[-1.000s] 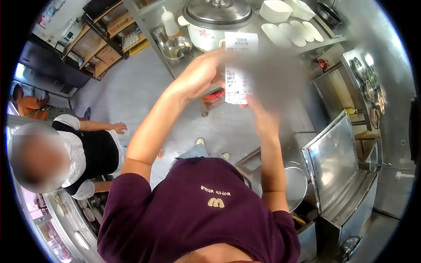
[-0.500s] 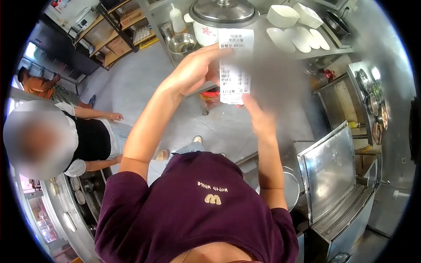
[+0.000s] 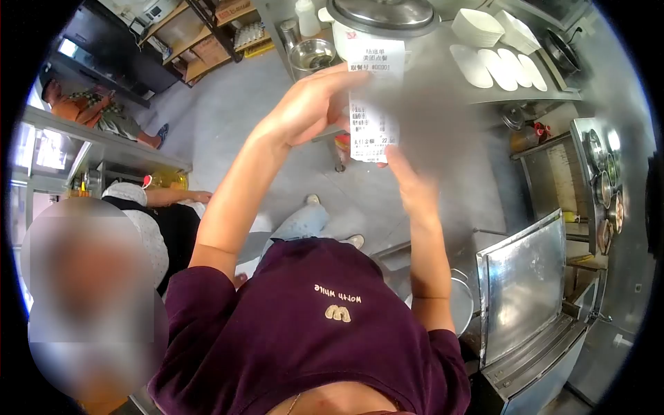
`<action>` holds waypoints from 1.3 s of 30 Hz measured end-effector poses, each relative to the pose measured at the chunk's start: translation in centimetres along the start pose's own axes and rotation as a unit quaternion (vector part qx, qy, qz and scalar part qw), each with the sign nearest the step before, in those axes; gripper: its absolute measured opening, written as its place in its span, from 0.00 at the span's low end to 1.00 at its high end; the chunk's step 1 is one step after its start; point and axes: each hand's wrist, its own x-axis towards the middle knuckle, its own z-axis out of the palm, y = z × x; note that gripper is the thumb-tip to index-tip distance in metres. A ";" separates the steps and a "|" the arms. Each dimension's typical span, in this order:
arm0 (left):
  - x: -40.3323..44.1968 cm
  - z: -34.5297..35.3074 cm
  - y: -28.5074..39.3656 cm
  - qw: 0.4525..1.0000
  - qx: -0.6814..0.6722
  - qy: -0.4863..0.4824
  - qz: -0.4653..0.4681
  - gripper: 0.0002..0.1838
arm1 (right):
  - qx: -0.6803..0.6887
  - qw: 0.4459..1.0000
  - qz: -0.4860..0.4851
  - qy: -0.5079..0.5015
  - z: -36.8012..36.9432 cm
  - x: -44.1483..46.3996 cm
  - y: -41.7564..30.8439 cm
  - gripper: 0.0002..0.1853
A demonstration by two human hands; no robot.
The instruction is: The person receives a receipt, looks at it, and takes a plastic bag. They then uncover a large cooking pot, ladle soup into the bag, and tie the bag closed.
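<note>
A long white printed receipt (image 3: 379, 128) is held upright in front of me, its text facing me. My left hand (image 3: 308, 107) pinches its left edge, with the thumb lying across the upper part. Lower down, my right hand (image 3: 409, 183) grips the bottom right corner with the thumb on the front. Part of the right hand's surroundings is hidden by a grey blur. Behind the receipt's top end stands a large white pot with a metal lid (image 3: 380, 15).
On the counter are a metal bowl (image 3: 311, 57), a squeeze bottle (image 3: 307, 19), stacked white containers (image 3: 477, 28) and several white oval dishes (image 3: 507, 69). A steel lid (image 3: 524, 287) stands raised at right. One person (image 3: 181, 235) is close on my left; another (image 3: 83, 111) sits farther back.
My view has shifted, so the counter and pot appear farther right. The nearby person has come closer on my left side. Both hands keep hold of the receipt.
</note>
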 end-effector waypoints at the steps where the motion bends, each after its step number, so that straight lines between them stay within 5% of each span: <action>1: 0.0 -0.3 0.0 1.000 -0.001 -0.002 -0.001 0.16 | -0.006 1.000 -0.005 0.000 0.2 0.1 0.0 0.06; 19: 2.7 -17.3 6.3 0.997 -0.046 0.048 0.030 0.15 | -0.050 0.998 -0.003 -0.039 13.2 11.5 7.6 0.06; 22: 4.2 -22.0 2.7 0.997 0.027 0.073 -0.019 0.15 | -0.061 0.994 0.083 -0.028 13.7 12.0 12.9 0.06; 24: 5.8 -26.7 -3.7 0.978 0.169 0.100 -0.070 0.15 | -0.090 0.984 0.150 -0.013 12.7 11.0 18.6 0.07; 26: 6.4 -29.1 -10.3 0.971 0.160 0.116 -0.131 0.13 | -0.140 0.965 0.220 -0.001 10.9 9.3 24.5 0.08; 29: 8.9 -31.7 -19.7 0.972 0.179 0.139 -0.070 0.13 | -0.183 0.929 0.316 0.065 8.8 8.1 30.0 0.10; 34: 13.7 -30.5 -21.6 0.895 0.393 0.211 -0.026 0.14 | -0.321 0.858 0.373 0.149 6.6 11.2 33.3 0.12; 36: 14.7 -30.8 -21.9 0.819 0.530 0.219 0.007 0.18 | -0.476 0.815 0.308 0.117 5.4 12.1 36.3 0.12; 39: 14.8 -30.4 -22.8 0.800 0.488 0.345 0.050 0.21 | -0.565 0.765 0.293 0.094 5.3 11.5 37.9 0.12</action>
